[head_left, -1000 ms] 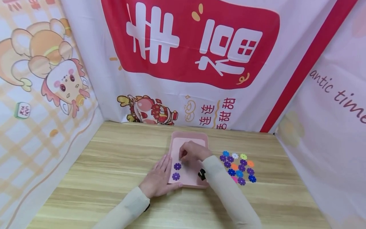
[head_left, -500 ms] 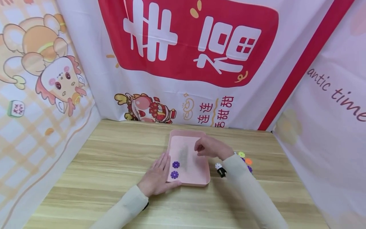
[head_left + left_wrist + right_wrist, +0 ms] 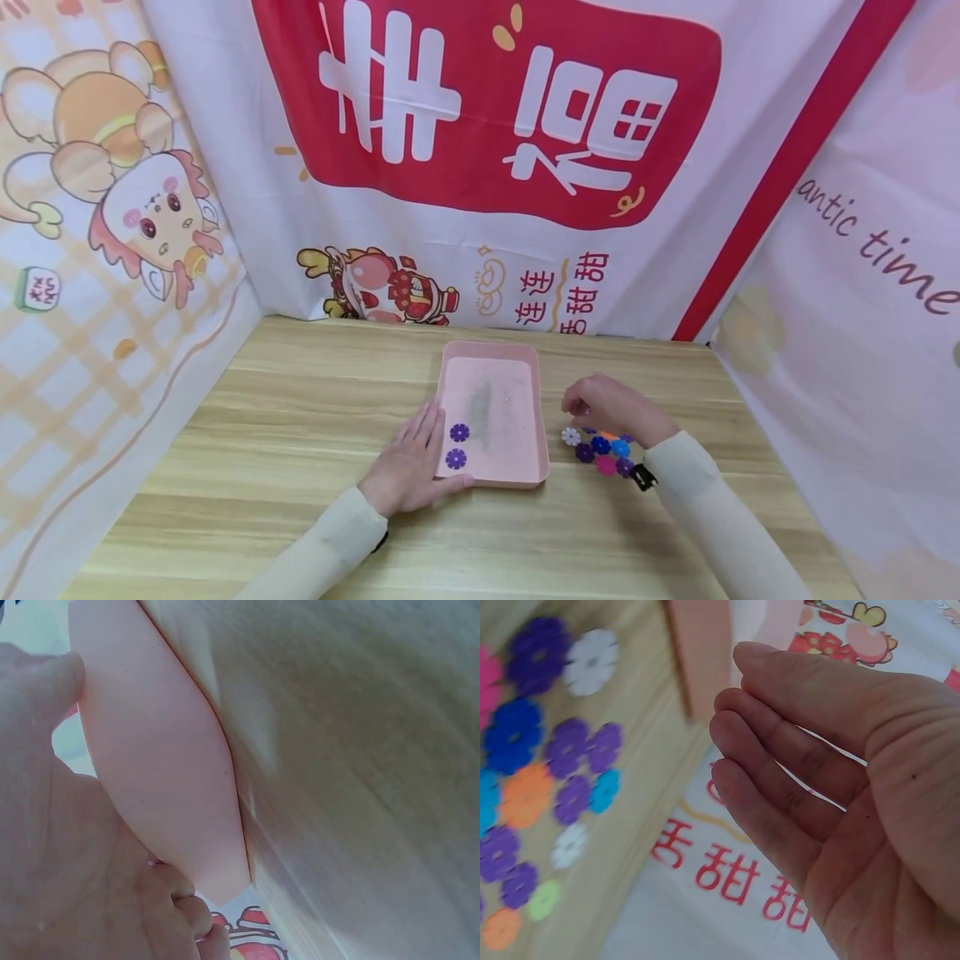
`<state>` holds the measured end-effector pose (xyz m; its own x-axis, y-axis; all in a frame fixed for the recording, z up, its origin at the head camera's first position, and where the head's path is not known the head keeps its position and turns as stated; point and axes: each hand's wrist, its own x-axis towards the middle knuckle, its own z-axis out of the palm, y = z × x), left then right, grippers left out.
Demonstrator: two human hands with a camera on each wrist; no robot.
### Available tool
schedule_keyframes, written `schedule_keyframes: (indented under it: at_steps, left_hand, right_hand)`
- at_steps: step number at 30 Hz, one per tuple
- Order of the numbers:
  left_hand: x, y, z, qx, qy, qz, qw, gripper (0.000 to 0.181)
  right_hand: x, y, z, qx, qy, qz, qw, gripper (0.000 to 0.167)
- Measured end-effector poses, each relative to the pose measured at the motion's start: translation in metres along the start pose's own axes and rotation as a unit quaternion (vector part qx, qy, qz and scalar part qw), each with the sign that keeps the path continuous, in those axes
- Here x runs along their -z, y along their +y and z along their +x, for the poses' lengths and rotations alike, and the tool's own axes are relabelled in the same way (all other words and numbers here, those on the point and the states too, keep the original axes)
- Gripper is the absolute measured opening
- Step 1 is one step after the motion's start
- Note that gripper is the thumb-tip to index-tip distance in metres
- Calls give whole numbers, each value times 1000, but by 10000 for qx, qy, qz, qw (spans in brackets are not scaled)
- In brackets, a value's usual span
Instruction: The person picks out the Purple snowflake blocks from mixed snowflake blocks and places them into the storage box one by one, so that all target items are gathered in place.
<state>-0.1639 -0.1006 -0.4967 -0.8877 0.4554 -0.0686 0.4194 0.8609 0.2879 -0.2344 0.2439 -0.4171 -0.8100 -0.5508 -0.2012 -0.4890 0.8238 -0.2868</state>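
A shallow pink tray (image 3: 513, 437) lies on the table with two purple snowflake discs inside, one disc (image 3: 459, 432) behind the other disc (image 3: 456, 459), near its left side. My left hand (image 3: 405, 467) rests against the tray's near left corner, fingers extended along the left wall and thumb at the front; the left wrist view shows the tray wall (image 3: 157, 750) beside the palm. My right hand (image 3: 618, 408) hovers over a group of coloured discs (image 3: 600, 446) right of the tray. Its fingers (image 3: 761, 754) are loosely bent and hold nothing; it hides part of the group.
The wooden table (image 3: 315, 417) meets a cloth backdrop (image 3: 480, 242) behind the tray, with printed cloths on both sides. In the right wrist view, purple, blue, orange, white and green discs lie spread out, including a white disc (image 3: 591, 661).
My right hand has moved from above the tray to the right, over the loose discs. The left hand stays on the tray, and the two purple discs keep their places.
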Motion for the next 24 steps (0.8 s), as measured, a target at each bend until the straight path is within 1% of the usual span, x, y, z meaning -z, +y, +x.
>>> schedule_keyframes:
  at_steps: [3, 6, 12, 15, 19, 24]
  left_hand:
    - [1, -2, 1, 34, -15, -5, 10000, 114]
    - [2, -3, 1, 52, 1, -16, 10000, 114]
    - [1, -3, -1, -16, 34, 74, 10000, 114]
    - [0, -2, -1, -15, 50, 36, 10000, 113]
    - [-1, -3, -2, 55, 18, -6, 10000, 114]
    - [-1, -3, 0, 15, 54, 47, 10000, 114]
  right_hand:
    - [-7, 7, -9, 84, 20, 35, 10000, 11]
    - [-15, 13, -17, 65, 5, 160, 9999, 10]
    - [-35, 24, -28, -243, 82, 259, 9993, 17]
    - [-44, 30, -29, -185, 184, 289, 9992, 19]
    - [-54, 37, -27, 45, 287, 306, 9991, 16]
    - [-60, 41, -22, 152, 363, 208, 9990, 13]
